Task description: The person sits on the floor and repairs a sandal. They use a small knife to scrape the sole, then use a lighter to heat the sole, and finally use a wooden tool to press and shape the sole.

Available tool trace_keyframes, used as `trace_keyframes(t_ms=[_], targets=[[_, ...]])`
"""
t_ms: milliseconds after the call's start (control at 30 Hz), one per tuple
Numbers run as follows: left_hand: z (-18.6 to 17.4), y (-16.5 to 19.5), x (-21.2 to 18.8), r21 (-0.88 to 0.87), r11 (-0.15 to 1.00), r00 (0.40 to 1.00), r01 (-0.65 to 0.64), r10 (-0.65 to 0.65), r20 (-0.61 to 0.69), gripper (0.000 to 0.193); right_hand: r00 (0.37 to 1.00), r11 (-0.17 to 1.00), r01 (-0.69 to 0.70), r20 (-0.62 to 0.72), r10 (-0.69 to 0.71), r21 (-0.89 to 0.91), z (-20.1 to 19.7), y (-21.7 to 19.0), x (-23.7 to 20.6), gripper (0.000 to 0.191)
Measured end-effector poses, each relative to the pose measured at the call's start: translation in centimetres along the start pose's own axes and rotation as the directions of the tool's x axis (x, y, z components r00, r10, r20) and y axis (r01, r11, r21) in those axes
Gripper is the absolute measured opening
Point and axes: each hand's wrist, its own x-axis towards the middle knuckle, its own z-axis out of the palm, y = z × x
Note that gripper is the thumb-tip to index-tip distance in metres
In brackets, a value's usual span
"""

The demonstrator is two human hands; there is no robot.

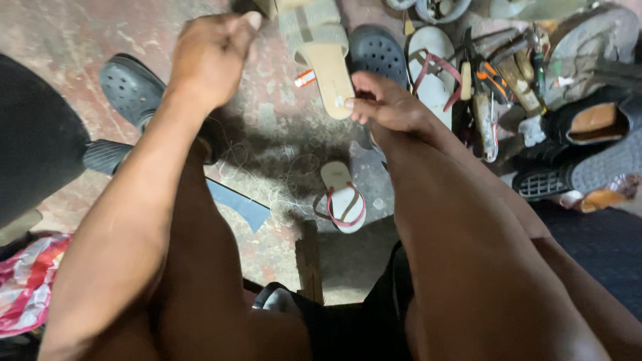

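Sandal (321,57), tan with a woven strap, sits far and centre in the view, its heel end pointing near and its toe end running out of the top edge. The right hand (384,103) pinches the sandal's heel end between thumb and fingertips. The left hand (210,57) is raised to the left of the sandal, closed in a fist with the thumb pressed on top; whether it grips a thread cannot be told. Loose pale thread (267,180) lies tangled on the worn floor (281,127) between the two forearms. Just near of it lies a white flip-flop (342,197) with red straps. A dark clog (130,90) rests left of the left wrist, and another clog (378,50) lies just right of the sandal. Far right, a second white flip-flop (431,70) sits beside a heap of tools (495,87) and dark shoes (588,154). A striped cloth (27,281) lies at the near left edge.
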Motion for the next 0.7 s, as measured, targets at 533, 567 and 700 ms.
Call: trace_keyframes(t_ms=[533, 567, 700], targets=[[-1.4, -0.4, -23.1, -0.205, 0.979, 0.799, -0.014, -0.112, -0.591, 0.035, 0.946, 0.931, 0.063, -0.318, 0.059, 0.360, 5.2, -7.9, -5.4, 0.037], [-1.6, 0.2, -24.0, -0.219, 0.976, 0.790, -0.022, -0.117, -0.602, 0.034, 0.953, 0.872, 0.114, -0.300, 0.039, 0.476, 5.7, -7.6, -7.0, 0.037], [-1.6, 2.8, -27.3, -0.252, 0.966, 0.770, -0.058, -0.117, -0.627, 0.032, 0.822, 0.907, 0.174, -0.564, 0.082, 0.384, 8.0, -5.4, -14.2, 0.024]])
